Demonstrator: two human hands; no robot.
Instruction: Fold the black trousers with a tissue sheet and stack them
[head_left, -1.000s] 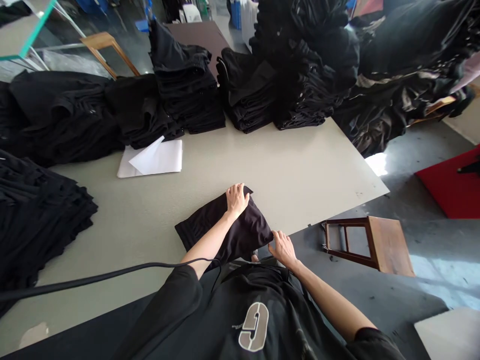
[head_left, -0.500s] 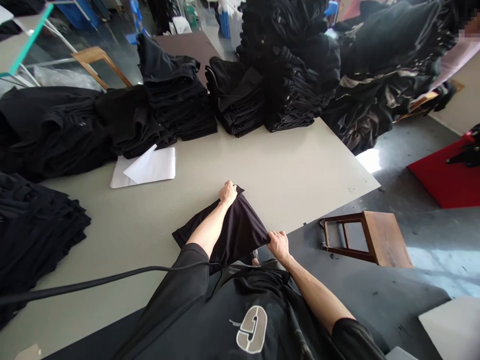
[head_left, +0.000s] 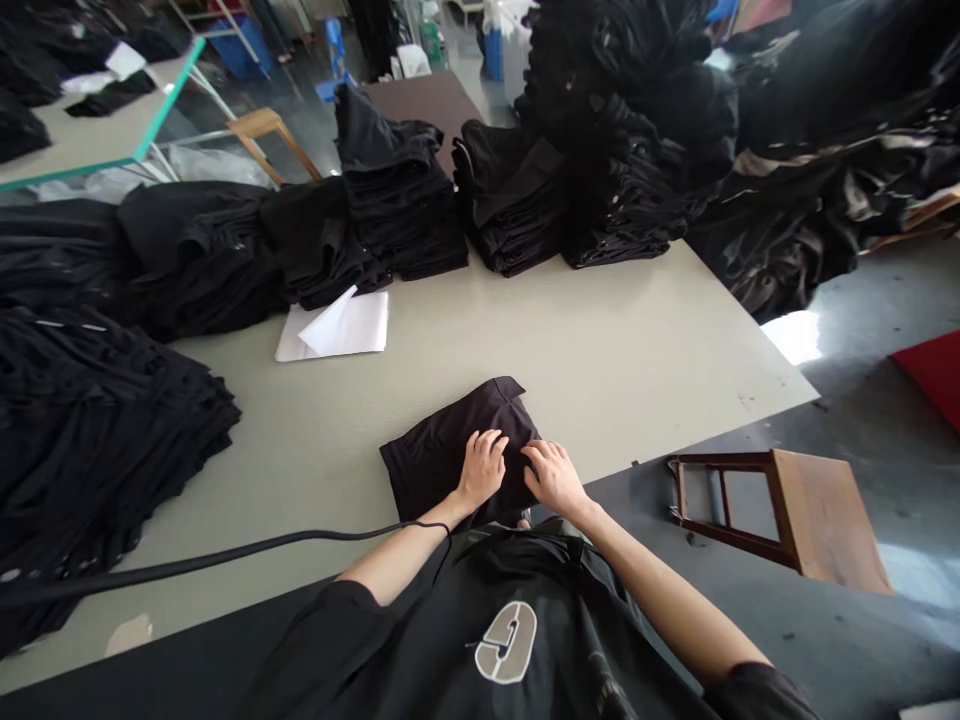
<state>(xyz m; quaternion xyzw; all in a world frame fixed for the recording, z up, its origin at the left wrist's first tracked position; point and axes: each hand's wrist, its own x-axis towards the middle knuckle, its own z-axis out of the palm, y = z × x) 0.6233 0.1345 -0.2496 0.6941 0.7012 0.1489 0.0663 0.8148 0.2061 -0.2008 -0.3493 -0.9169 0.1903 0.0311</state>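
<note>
A black garment [head_left: 439, 445] lies folded at the near edge of the pale table [head_left: 600, 350], its upper corner pointing away from me. My left hand [head_left: 484, 468] rests on the middle of the cloth with its fingers spread. Just to the right, my right hand [head_left: 551, 472] lies on the garment's right side, fingers apart and slightly bent. Neither hand grips the fabric. White paper sheets [head_left: 352, 328] lie beyond the garment to the left, one corner folded up.
Stacks of folded black clothes [head_left: 517, 200] line the table's far side. A large dark pile [head_left: 105, 430] covers the left end. A black cable [head_left: 247, 548] crosses at the lower left. A wooden stool [head_left: 829, 520] stands on the floor at right.
Both hands have let go of the garment's edges and now lie flat on it. The cloth, raised and stretched before, has come down onto the table. The view has shifted left.
</note>
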